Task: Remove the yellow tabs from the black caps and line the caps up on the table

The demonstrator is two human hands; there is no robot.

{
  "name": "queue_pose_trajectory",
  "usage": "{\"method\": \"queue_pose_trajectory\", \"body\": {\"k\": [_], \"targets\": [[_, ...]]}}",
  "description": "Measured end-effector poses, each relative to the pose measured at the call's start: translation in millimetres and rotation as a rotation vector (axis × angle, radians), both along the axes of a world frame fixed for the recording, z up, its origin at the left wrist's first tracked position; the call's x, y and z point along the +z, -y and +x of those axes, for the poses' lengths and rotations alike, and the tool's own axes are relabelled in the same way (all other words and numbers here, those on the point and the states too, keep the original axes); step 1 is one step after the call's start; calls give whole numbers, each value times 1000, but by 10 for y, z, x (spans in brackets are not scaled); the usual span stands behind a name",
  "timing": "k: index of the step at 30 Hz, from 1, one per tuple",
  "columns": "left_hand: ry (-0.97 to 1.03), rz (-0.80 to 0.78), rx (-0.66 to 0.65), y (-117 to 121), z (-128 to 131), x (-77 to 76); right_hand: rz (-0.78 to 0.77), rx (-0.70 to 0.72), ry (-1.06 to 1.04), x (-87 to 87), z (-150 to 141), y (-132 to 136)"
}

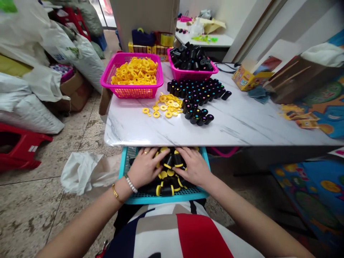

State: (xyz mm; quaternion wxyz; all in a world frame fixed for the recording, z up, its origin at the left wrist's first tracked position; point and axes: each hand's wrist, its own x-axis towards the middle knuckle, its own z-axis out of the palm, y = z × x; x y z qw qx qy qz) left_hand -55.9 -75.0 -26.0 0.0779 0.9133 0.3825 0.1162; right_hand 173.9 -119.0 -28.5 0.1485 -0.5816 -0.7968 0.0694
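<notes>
A turquoise basket (188, 195) rests on my lap under the table edge, filled with black cylinders capped by yellow rings (168, 177). My left hand (145, 166) lies on the pile's left side, fingers curled over the pieces. My right hand (193, 166) lies on the right side, fingers also curved onto the pieces. The two hands nearly meet over the pile's middle. Whether either hand grips a piece is hidden.
On the marble table (242, 125) stand a pink basket of yellow rings (134, 71), a pink basket of black cylinders (190, 59), loose yellow rings (168, 105) and rows of upright black cylinders (199, 95). White sacks (29, 111) and a red stool (18, 148) lie at left.
</notes>
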Motion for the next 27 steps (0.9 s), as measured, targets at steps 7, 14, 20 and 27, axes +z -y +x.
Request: {"method": "queue_pose_trajectory", "body": {"k": [7,14,20,27], "targets": [[-5,-9,153,97,-151,-5,68,-105,6,-35,58,204],[57,-53,-95,393,42,-10,159,135,-92,-79,-139,373],[329,31,12,-41,138,320,282,144,-278,63,-178,72],[72,215,191,-1164,641,540,351,161,-405,278,-157,-62]]}}
